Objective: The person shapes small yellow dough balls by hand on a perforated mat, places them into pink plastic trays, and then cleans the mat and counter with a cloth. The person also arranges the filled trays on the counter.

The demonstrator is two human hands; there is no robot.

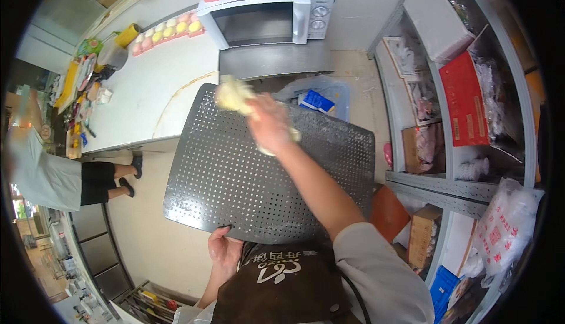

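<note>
A dark perforated metal baking tray (247, 165), marked with whitish residue, is held in front of my body. My left hand (225, 249) grips its near edge, thumb on top. Over the far half of the tray, my right hand (267, 123) is closed on a pale yellow cloth (234, 97), blurred by motion; some of the cloth shows on both sides of the hand. The tray's far left corner lies by the edge of the white counter.
A white microwave oven (260, 22) stands beyond the tray, beside a white counter (132, 90). Below is a bin with a clear liner (342, 99). Metal shelving (446, 125) with boxes is at right. Another person (48, 169) stands at left.
</note>
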